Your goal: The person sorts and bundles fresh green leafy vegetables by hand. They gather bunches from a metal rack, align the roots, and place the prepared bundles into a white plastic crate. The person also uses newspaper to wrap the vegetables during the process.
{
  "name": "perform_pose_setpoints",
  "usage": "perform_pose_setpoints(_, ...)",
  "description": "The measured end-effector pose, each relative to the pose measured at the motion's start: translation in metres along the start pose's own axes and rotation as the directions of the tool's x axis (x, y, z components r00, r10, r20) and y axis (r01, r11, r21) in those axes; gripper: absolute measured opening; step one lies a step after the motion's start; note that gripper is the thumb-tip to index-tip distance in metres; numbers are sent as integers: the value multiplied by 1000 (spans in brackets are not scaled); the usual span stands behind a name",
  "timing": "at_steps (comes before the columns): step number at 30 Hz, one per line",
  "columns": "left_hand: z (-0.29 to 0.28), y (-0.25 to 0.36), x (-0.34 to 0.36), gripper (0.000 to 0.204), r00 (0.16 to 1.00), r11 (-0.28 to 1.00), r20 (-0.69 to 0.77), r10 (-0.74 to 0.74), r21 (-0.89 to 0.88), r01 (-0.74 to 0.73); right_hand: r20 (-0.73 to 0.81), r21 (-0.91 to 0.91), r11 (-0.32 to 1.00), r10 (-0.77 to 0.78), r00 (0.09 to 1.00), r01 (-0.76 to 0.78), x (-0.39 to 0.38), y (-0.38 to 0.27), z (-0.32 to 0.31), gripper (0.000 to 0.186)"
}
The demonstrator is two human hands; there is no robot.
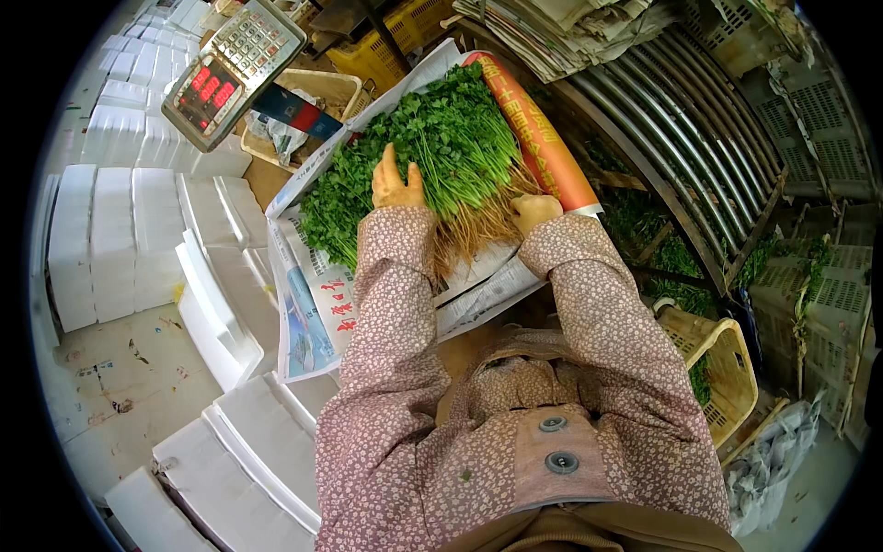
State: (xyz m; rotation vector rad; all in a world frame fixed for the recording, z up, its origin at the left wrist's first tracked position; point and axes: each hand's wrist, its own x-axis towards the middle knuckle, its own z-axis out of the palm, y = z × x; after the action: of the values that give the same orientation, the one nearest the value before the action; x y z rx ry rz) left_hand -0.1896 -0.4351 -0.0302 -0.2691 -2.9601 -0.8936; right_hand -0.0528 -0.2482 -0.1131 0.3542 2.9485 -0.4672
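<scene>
- Two bare hands are at work on one heap of leafy greens point(441, 129), which lies on open newspaper point(322, 322) in front of the person, leaves toward the far left and pale brown roots point(469, 230) toward the near right.
- From where I stand, the left hand point(398, 187) rests on the leaves and stems, its fingers spread, with a clear gap between them, pinching nothing that I can see.
- The right hand point(536, 212) is down at the root end, fingers curled in, beside the orange-red sheet point(529, 129) that curves up along that side; whether they grip roots, paper or nothing, I cannot tell.
- I'd judge the step in hand to be settling and evening the heap on its paper, with the digital scale point(230, 74) just beyond the left corner.
- To my eye, the next move calls for a light left palm to steady the leaves, while the right hand squares the roots without snapping stems or tearing the newspaper.
</scene>
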Motion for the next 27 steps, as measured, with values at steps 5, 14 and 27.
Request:
perform_pose_setpoints(5,43,3,13,49,765,728,236,599,239,-643,68,11,1000,2,998,-3,-10,-11,-24,19)
perform_pose_setpoints(14,76,-54,37,42,790,761,124,601,-391,-518,-13,216,949,-231,973,228,-45,-32,-127,19)
perform_pose_setpoints(27,72,-59,37,50,885,468,238,401,-883,25,-314,211,949,-160,936,233,36,-47,-59,15)
